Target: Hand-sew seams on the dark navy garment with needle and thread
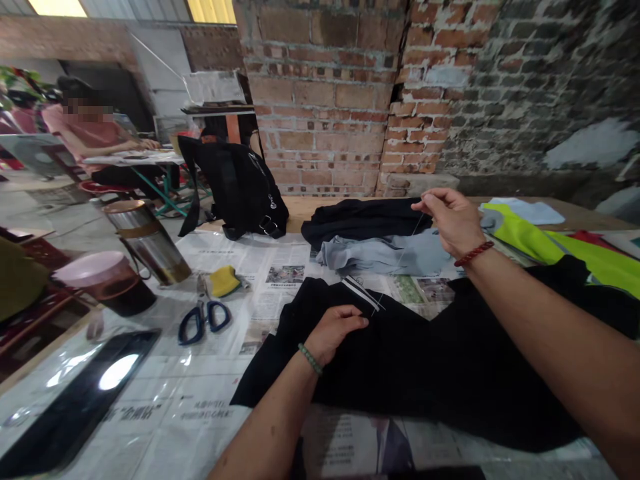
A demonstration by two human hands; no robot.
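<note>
A black garment [400, 360] lies spread in front of me, with a short white-striped strip [361, 293] near its upper left edge. My left hand [337, 330], a green bead bracelet at its wrist, rests on the garment and pinches the black cloth just below the strip. My right hand [453, 220] is raised to the upper right, fingertips closed on a thin pale thread [401, 255]. The thread slants down from those fingers toward the strip. Whether a needle is in the fingertips, I cannot tell.
Blue-handled scissors [204, 319], a yellow pouch-like item [225, 281], a steel flask [147, 240] and a pink-lidded cup [107, 283] stand left on newspaper under plastic. Behind are folded grey cloth [385, 253], a black backpack [235, 187] and a neon-yellow garment [550, 247]. A person [87, 133] sits far left.
</note>
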